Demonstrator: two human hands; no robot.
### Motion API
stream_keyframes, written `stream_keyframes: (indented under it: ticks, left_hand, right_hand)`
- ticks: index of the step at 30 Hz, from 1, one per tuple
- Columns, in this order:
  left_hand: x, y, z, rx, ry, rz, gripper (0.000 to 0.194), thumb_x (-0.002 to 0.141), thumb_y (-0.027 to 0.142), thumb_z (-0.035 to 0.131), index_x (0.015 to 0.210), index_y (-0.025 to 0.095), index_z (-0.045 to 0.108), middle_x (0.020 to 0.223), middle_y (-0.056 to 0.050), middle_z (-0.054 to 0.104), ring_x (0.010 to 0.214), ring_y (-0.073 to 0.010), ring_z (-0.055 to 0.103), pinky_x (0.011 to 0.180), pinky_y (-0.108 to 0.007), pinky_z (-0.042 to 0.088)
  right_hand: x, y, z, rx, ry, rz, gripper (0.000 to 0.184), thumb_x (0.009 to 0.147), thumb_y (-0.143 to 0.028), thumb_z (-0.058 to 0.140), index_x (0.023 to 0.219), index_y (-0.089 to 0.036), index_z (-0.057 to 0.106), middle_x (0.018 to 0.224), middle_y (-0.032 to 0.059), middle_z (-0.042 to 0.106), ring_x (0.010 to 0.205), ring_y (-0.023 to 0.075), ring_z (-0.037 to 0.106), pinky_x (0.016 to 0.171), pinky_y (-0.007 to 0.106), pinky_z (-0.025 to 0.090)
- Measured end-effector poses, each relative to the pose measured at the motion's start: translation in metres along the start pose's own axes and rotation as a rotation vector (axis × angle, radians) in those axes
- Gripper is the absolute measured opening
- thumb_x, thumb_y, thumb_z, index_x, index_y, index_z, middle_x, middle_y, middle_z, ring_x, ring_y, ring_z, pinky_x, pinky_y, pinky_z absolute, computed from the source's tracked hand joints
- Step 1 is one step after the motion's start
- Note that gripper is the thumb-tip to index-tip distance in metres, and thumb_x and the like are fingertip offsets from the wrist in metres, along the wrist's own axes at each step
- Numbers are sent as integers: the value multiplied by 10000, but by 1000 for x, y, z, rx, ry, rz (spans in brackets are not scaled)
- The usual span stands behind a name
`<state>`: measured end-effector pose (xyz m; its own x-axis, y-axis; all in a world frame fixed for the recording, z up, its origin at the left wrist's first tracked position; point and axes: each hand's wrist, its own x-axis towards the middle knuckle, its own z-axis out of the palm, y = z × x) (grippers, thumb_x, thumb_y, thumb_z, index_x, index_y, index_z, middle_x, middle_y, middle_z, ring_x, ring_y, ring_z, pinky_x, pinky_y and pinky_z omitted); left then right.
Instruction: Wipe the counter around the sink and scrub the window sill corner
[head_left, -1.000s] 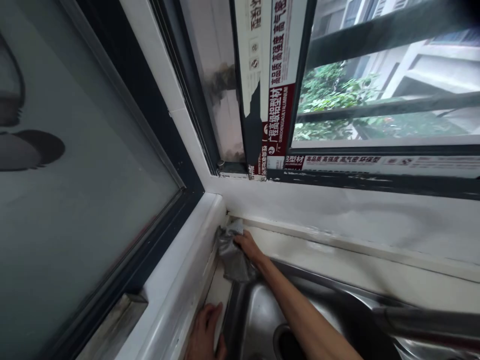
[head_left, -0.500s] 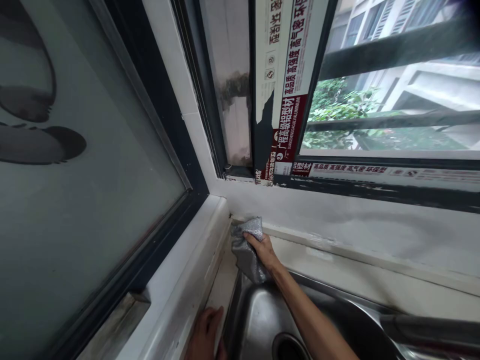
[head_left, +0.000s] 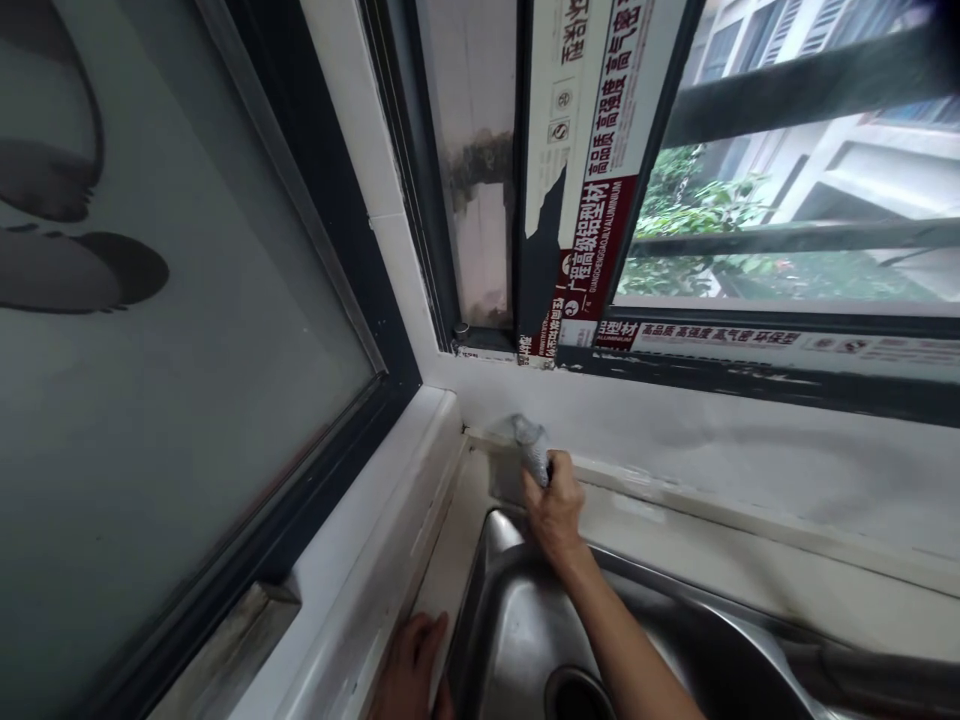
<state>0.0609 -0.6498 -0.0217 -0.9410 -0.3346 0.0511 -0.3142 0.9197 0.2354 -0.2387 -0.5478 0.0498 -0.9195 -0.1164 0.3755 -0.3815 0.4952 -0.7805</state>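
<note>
My right hand (head_left: 556,505) is closed around a bunched grey cleaning cloth (head_left: 531,445), whose upper end is smeared by motion against the white tiled wall. It is at the back ledge of the counter (head_left: 637,515), just above the rear left corner of a stainless steel sink (head_left: 517,600). Low in the picture, my left hand (head_left: 412,665) rests on the counter strip left of the sink. Its fingers lie bent on the surface with nothing seen in them, and part of the hand is cut off by the lower edge.
A dark-framed frosted panel (head_left: 225,400) fills the left side. Behind the sink stands a window frame (head_left: 592,220) with printed protective film. A raised white ledge (head_left: 397,500) runs along the left. The sink has a round drain (head_left: 576,695).
My right hand has moved a little right with the cloth, which now is bunched up instead of hanging over the corner. My left hand has stayed in place.
</note>
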Motion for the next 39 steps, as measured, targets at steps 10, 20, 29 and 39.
stream_keyframes:
  ticks: [10,20,29,39]
  left_hand:
    - [-3,-4,9,59,49,13,635,765,156,551,1393,239,516,1285,-138,682,1194,-244,665,1009,-409,614]
    - [-1,6,-6,-12,-29,-21,649,777,139,500,1415,252,488,1308,-131,666,1219,-235,648,1041,-420,599]
    - [-5,-5,11,-70,-31,-70,655,799,166,510,1442,282,464,1377,-133,624,1275,-257,609,1084,-435,567]
    - [7,-15,10,-59,-49,-49,637,786,177,482,1422,210,490,1463,-158,562,1377,-266,520,1188,-454,466]
  right_hand:
    - [28,-48,64,-510,-376,-238,356,938,-141,366,1213,-136,592,1130,174,611,1024,263,547,852,387,388]
    - [43,-53,80,-543,-512,-343,335,947,-105,329,1098,-109,628,1159,189,597,1038,252,518,898,404,349]
    - [50,-48,70,-415,-612,-332,322,902,-127,424,1162,-131,614,1254,152,600,1156,245,521,957,348,357]
    - [-88,-35,-76,-22,-621,-209,233,909,-232,474,1040,-217,666,1075,71,706,990,193,649,870,280,506]
